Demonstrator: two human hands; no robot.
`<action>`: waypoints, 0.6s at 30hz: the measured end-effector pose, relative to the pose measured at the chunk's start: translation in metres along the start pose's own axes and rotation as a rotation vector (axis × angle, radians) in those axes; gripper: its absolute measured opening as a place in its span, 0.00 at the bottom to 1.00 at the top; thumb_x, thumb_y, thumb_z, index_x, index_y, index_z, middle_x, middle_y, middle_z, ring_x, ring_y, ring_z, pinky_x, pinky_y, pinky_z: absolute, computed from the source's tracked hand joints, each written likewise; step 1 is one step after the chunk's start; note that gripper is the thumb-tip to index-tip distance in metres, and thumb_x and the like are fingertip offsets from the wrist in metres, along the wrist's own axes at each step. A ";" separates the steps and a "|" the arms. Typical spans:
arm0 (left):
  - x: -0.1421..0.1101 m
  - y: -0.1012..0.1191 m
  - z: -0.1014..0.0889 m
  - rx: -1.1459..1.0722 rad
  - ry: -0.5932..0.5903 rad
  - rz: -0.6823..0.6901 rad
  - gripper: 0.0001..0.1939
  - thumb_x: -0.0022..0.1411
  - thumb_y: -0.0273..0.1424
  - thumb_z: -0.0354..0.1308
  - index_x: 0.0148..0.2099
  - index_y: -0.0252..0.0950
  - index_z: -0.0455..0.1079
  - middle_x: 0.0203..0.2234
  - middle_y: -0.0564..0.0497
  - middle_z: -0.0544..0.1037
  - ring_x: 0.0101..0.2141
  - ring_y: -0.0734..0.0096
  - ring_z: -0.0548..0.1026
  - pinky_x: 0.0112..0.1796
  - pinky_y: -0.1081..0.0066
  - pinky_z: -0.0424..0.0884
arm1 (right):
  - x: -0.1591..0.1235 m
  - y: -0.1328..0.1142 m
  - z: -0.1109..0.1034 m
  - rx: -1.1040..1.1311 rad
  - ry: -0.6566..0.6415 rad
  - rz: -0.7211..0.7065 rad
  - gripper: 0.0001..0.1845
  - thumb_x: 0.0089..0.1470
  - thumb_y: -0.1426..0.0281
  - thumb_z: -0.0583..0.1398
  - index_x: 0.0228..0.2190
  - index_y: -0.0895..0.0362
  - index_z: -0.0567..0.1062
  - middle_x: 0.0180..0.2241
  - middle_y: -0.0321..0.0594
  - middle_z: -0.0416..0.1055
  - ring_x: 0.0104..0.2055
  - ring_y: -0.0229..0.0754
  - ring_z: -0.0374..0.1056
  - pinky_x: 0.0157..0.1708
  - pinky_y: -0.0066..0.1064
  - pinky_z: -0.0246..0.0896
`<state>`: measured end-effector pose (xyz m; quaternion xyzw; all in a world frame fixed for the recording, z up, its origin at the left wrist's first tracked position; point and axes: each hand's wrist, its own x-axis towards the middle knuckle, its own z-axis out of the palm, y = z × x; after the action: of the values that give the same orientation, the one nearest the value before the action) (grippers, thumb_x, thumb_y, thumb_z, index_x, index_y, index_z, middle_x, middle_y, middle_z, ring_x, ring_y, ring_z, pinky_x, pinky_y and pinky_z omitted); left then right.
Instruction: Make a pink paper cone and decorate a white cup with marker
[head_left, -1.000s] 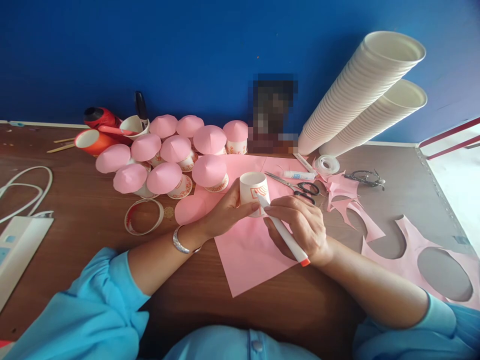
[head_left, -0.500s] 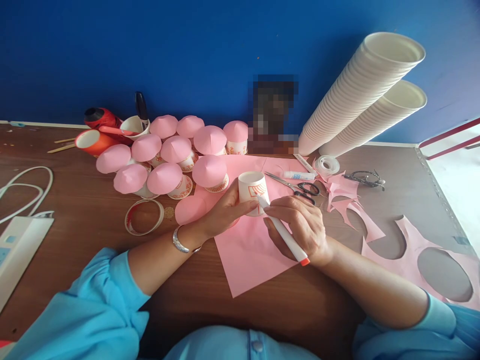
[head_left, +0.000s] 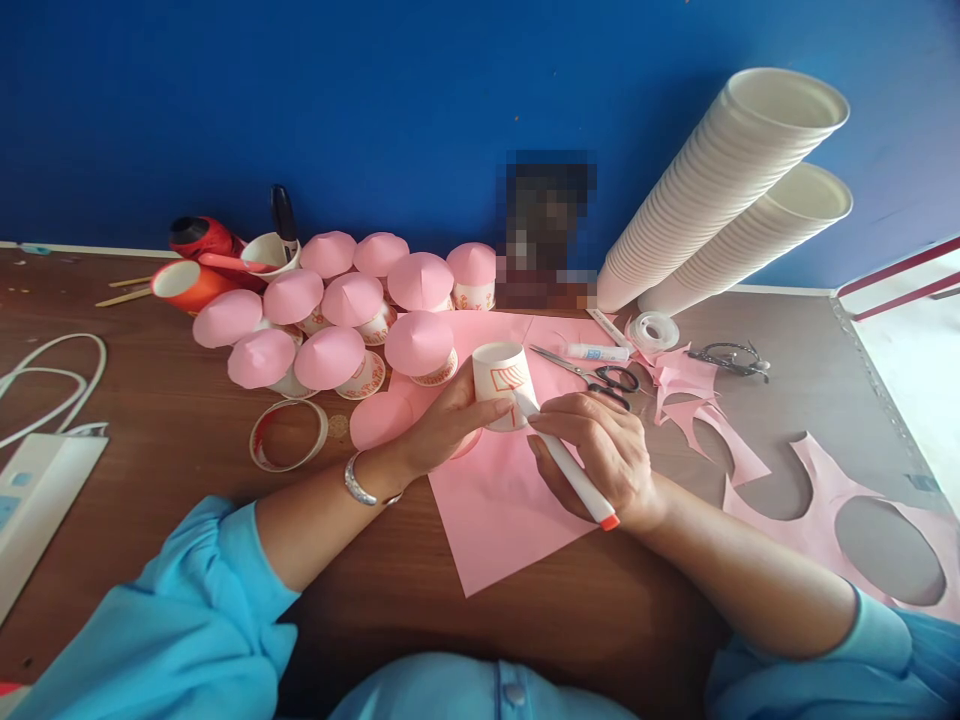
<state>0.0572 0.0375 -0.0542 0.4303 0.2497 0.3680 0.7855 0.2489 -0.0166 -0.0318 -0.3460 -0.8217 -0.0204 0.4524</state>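
My left hand point(head_left: 454, 420) grips a white paper cup point(head_left: 487, 365) from its left side, thumb across the front. Red-orange lines on the cup form a striped box shape and a short upright stroke below it. A white marker with a red end point(head_left: 577, 475) is pinched in my right hand point(head_left: 600, 445), its tip at the cup's front near my left thumb. Beneath both hands lies a pink paper sheet point(head_left: 510, 530). Just left of the cup are a pink paper disc point(head_left: 379, 420) and several decorated cups with pink cone tops point(head_left: 418, 342).
Scissors point(head_left: 592, 378), a glue stick point(head_left: 596, 352), clear tape point(head_left: 654, 331) and pink offcuts point(head_left: 810, 500) lie to the right. Two tall cup stacks point(head_left: 720, 190) lean toward the blue wall. A tape roll point(head_left: 259, 450) and a power strip point(head_left: 56, 500) are at left.
The cup has turned and shifted slightly left in my left hand, so more of the striped drawing shows. My right hand with the marker has hardly moved.
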 end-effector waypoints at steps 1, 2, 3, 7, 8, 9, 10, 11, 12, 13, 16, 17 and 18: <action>0.000 0.001 0.000 -0.004 0.005 0.000 0.16 0.62 0.36 0.70 0.47 0.36 0.70 0.37 0.50 0.76 0.38 0.68 0.73 0.41 0.67 0.70 | 0.000 0.000 0.000 0.002 -0.001 -0.001 0.12 0.61 0.77 0.60 0.47 0.58 0.73 0.33 0.43 0.78 0.31 0.44 0.75 0.31 0.36 0.72; -0.001 0.001 0.000 -0.008 0.006 -0.001 0.16 0.62 0.36 0.70 0.47 0.36 0.70 0.37 0.50 0.77 0.38 0.68 0.73 0.41 0.67 0.71 | 0.001 0.000 0.000 0.003 -0.002 -0.004 0.12 0.61 0.77 0.60 0.47 0.58 0.73 0.32 0.43 0.78 0.30 0.44 0.75 0.30 0.36 0.71; -0.001 0.002 0.001 -0.011 0.007 -0.002 0.16 0.62 0.35 0.70 0.48 0.36 0.70 0.38 0.50 0.77 0.38 0.67 0.74 0.41 0.66 0.71 | 0.001 0.000 -0.001 0.003 -0.002 -0.007 0.11 0.62 0.77 0.60 0.46 0.59 0.73 0.32 0.43 0.77 0.30 0.44 0.75 0.30 0.36 0.71; -0.002 0.005 0.001 -0.015 0.006 -0.003 0.16 0.62 0.34 0.69 0.49 0.37 0.70 0.38 0.49 0.78 0.40 0.64 0.75 0.43 0.65 0.71 | 0.001 0.000 0.000 0.012 0.000 -0.005 0.12 0.61 0.78 0.60 0.47 0.59 0.74 0.33 0.43 0.77 0.31 0.44 0.75 0.31 0.36 0.71; -0.002 0.005 0.001 -0.014 0.001 0.001 0.16 0.62 0.34 0.69 0.49 0.37 0.70 0.39 0.49 0.78 0.40 0.64 0.75 0.43 0.64 0.71 | 0.001 0.000 0.000 0.013 0.001 -0.001 0.12 0.61 0.78 0.61 0.47 0.59 0.74 0.33 0.43 0.77 0.31 0.44 0.75 0.31 0.36 0.71; -0.002 0.005 0.001 -0.012 -0.007 0.005 0.16 0.62 0.34 0.68 0.49 0.37 0.70 0.39 0.49 0.78 0.40 0.64 0.75 0.43 0.64 0.71 | 0.001 0.000 0.000 0.012 0.002 0.002 0.13 0.61 0.78 0.61 0.47 0.58 0.74 0.33 0.42 0.77 0.31 0.44 0.75 0.31 0.35 0.71; -0.001 0.005 0.001 -0.010 -0.015 0.006 0.15 0.62 0.35 0.68 0.48 0.37 0.70 0.39 0.48 0.78 0.40 0.63 0.75 0.43 0.64 0.70 | 0.001 0.000 0.000 0.012 0.004 0.004 0.13 0.61 0.78 0.61 0.47 0.58 0.74 0.33 0.42 0.77 0.31 0.44 0.75 0.31 0.35 0.71; -0.001 0.004 0.000 -0.007 -0.020 0.007 0.15 0.63 0.35 0.68 0.48 0.37 0.71 0.39 0.48 0.78 0.40 0.63 0.75 0.43 0.64 0.70 | 0.001 0.000 0.000 0.013 0.006 0.005 0.13 0.61 0.78 0.61 0.47 0.58 0.74 0.33 0.42 0.77 0.31 0.44 0.75 0.31 0.35 0.71; -0.001 0.004 0.000 -0.004 -0.018 0.008 0.15 0.63 0.35 0.68 0.48 0.36 0.71 0.39 0.48 0.78 0.40 0.63 0.75 0.43 0.64 0.70 | 0.001 0.000 0.000 0.016 0.010 0.007 0.13 0.61 0.78 0.61 0.47 0.58 0.74 0.33 0.42 0.77 0.31 0.44 0.75 0.32 0.35 0.72; -0.001 0.003 0.000 0.002 -0.015 0.008 0.15 0.63 0.35 0.68 0.48 0.37 0.71 0.39 0.48 0.78 0.40 0.64 0.74 0.43 0.64 0.70 | 0.001 -0.001 0.000 0.019 0.018 0.007 0.13 0.60 0.78 0.61 0.47 0.58 0.74 0.33 0.42 0.77 0.32 0.44 0.75 0.32 0.35 0.72; -0.001 0.002 0.000 0.020 0.008 0.005 0.15 0.63 0.35 0.70 0.47 0.37 0.71 0.37 0.50 0.76 0.39 0.66 0.72 0.42 0.66 0.70 | 0.001 -0.002 -0.001 0.028 0.047 -0.018 0.14 0.59 0.79 0.62 0.47 0.60 0.74 0.33 0.44 0.77 0.32 0.44 0.75 0.31 0.35 0.72; -0.002 0.002 0.000 0.023 0.016 0.001 0.15 0.63 0.35 0.70 0.47 0.38 0.70 0.37 0.50 0.75 0.39 0.67 0.71 0.41 0.67 0.69 | 0.001 -0.002 -0.001 0.032 0.051 -0.029 0.14 0.60 0.79 0.62 0.48 0.60 0.74 0.33 0.44 0.77 0.32 0.44 0.75 0.31 0.35 0.73; -0.002 0.002 0.000 0.025 0.024 -0.003 0.15 0.63 0.34 0.70 0.48 0.38 0.70 0.37 0.51 0.74 0.39 0.68 0.71 0.41 0.67 0.69 | 0.000 -0.002 -0.001 0.038 0.048 -0.035 0.14 0.60 0.78 0.62 0.48 0.60 0.74 0.34 0.44 0.77 0.32 0.45 0.75 0.31 0.36 0.73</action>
<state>0.0554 0.0365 -0.0527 0.4352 0.2646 0.3688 0.7776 0.2480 -0.0182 -0.0304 -0.3221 -0.8169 -0.0208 0.4779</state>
